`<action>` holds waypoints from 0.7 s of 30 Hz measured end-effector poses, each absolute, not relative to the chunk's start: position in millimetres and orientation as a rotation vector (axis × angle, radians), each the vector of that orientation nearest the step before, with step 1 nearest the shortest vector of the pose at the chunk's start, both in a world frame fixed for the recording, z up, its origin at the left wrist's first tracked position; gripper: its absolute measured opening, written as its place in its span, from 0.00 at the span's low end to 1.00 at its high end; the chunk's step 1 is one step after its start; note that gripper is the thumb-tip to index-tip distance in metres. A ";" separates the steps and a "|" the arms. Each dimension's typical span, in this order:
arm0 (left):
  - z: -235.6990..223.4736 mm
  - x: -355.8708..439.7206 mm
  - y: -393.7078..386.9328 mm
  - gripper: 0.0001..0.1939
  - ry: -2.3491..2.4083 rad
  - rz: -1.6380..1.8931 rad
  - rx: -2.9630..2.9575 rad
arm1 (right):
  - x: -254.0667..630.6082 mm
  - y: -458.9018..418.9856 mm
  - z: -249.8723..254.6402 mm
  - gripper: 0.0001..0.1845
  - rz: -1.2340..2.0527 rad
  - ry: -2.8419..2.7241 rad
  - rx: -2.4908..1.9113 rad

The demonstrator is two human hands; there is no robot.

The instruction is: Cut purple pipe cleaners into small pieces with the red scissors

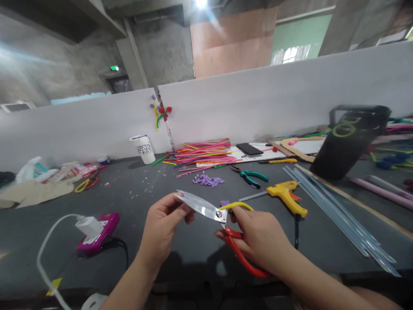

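Note:
My right hand [263,234] is wrapped round the scissors [201,207], which have one yellow and one red handle. Their blades point left and look closed or nearly so. The tip reaches the fingers of my left hand [164,224], which are pinched together. A tiny purplish spot shows by those fingertips, too small to name. Beyond the blades lies a pile of short purple pieces [208,180], and a few more purple pieces [225,203] lie just behind the scissors' pivot.
A yellow glue gun [285,196], teal-handled pliers [251,175] and clear glue sticks [342,215] lie to the right, near a black bottle [346,144]. Pink and yellow pipe cleaners [204,153] and a white cup [144,149] are behind. A magenta power strip [98,234] sits left.

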State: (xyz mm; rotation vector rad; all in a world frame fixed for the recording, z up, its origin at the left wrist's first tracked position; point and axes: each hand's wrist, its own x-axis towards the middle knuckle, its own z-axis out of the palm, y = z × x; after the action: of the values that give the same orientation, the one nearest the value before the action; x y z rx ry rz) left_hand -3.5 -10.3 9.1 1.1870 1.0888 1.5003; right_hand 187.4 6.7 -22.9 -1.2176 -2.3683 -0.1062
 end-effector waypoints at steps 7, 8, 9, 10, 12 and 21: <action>10.8 -6.2 -9.1 0.02 1.100 1.427 1.185 | 187.6 10.1 -22.5 0.18 0.081 -2.270 -1.267; 9.9 -5.7 -8.5 0.02 1.090 1.396 1.172 | 185.9 10.4 -20.4 0.17 0.237 -2.225 -1.282; 8.8 -4.9 -7.7 0.02 1.077 1.355 1.162 | 183.8 10.6 -17.9 0.15 0.405 -2.167 -1.273; 7.4 -3.7 -7.0 0.02 1.062 1.306 1.157 | 181.2 10.8 -14.9 0.14 0.564 -2.103 -1.240; 4.5 -0.5 -5.5 0.02 1.036 1.210 1.158 | 175.4 11.3 -8.7 0.12 0.867 -1.928 -1.182; -1.4 9.7 -6.5 0.04 1.007 0.876 1.237 | 167.4 21.2 -5.5 0.07 1.520 -1.621 -0.961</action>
State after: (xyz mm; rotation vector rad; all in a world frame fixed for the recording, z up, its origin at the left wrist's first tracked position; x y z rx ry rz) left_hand 9.7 -6.5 -1.4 1.2368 1.0071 0.8764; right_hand 167.4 21.2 -5.5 -0.9612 -1.6206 1.5203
